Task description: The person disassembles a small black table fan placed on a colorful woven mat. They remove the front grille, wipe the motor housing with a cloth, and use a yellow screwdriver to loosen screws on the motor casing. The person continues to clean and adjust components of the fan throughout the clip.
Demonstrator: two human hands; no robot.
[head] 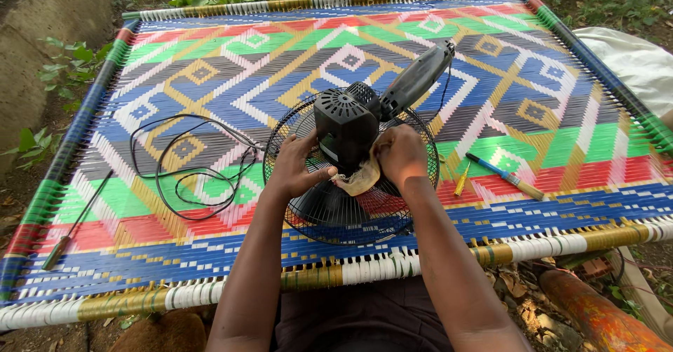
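A black table fan [348, 157] lies face down near the front edge of a woven cot [210, 64] strung in bright blue, green, red, white and gold bands, its wire grille flat on the weave and its motor housing pointing up. The left hand [294, 166] rests against the left side of the motor housing, fingers [308, 144] curled around it. The right hand [401, 152] presses a crumpled beige cloth [359, 179] against the right lower side of the housing, fingers closed on the cloth. The fan's grey stand [418, 77] juts up and away from the motor toward the far right. A black power cord [189, 163] loops loosely on the weave left of the fan. Right of the fan lie a small yellow-handled screwdriver [462, 179] and, just beyond it, a blue-and-yellow-handled screwdriver [505, 176]. Far left of the fan, near the cot's edge, lies a long thin tool [76, 222] with a dark shaft.
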